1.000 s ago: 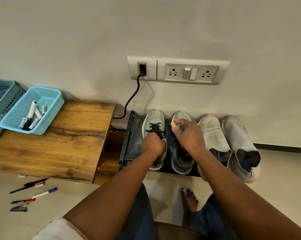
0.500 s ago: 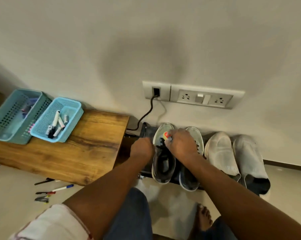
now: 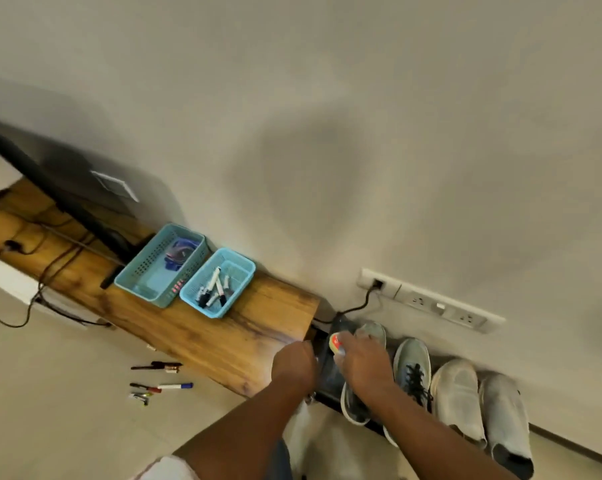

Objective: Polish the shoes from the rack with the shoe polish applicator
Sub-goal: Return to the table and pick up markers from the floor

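Note:
Several shoes stand in a row on a low black rack by the wall: two grey-green laced sneakers and two white slip-ons. My right hand lies over the left sneaker and grips the polish applicator; its red and yellow end sticks out past my thumb. The other sneaker sits just to the right. My left hand is at the rack's left edge, its back towards me. The fingers curl out of sight.
A wooden bench left of the rack carries two blue baskets, one with a dark item, one with markers. Pens lie on the floor. A wall socket strip with a black cable is above the shoes.
My view has swung up and tilted, so the rack sits lower right. My left hand let go of the left sneaker and shifted to the rack's left edge. My right hand moved from the right sneaker onto the left one.

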